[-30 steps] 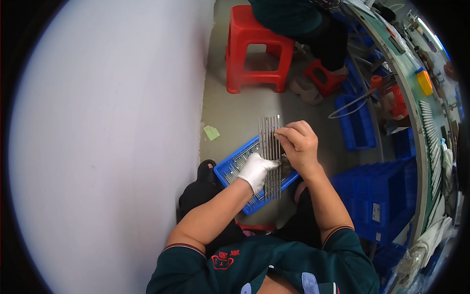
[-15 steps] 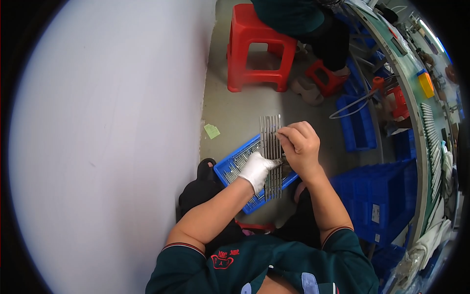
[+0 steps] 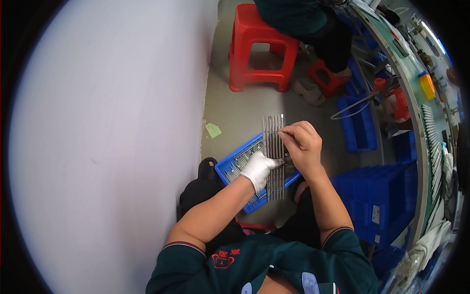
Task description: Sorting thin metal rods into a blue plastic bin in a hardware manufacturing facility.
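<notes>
While a pale wall fills the left side, the gloved left hand grips a flat rack of thin metal rods, fingers clamped on its middle, above a blue tray resting on the person's lap. Just right of it, the bare right hand pinches one rod near the rack's top, fingertips together. Farther right stand stacked blue bins; a red stool sits on the floor above.
</notes>
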Action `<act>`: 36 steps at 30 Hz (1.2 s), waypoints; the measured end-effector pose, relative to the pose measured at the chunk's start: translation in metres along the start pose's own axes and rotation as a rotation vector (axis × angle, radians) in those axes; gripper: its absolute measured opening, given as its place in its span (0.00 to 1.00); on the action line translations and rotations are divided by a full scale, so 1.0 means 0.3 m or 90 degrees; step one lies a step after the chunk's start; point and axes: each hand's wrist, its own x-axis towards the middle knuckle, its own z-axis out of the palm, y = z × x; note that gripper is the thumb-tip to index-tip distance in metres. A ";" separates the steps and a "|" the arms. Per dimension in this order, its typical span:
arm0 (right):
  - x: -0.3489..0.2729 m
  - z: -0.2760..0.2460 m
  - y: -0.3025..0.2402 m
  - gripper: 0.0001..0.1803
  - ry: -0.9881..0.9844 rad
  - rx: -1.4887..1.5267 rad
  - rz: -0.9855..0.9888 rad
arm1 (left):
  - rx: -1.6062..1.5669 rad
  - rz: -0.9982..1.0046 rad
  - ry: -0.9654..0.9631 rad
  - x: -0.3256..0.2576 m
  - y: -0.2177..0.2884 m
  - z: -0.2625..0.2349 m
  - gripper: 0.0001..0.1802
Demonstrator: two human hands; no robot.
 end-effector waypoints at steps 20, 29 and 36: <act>-0.009 -0.007 0.008 0.03 -0.012 0.082 0.117 | -0.063 -0.047 -0.121 -0.034 0.035 0.011 0.18; -0.007 -0.001 0.006 0.04 -0.009 0.086 0.123 | -0.081 -0.026 -0.133 -0.040 0.045 0.010 0.20; -0.001 0.004 0.005 0.07 0.005 0.012 0.005 | -0.058 -0.014 -0.104 -0.042 0.034 0.007 0.16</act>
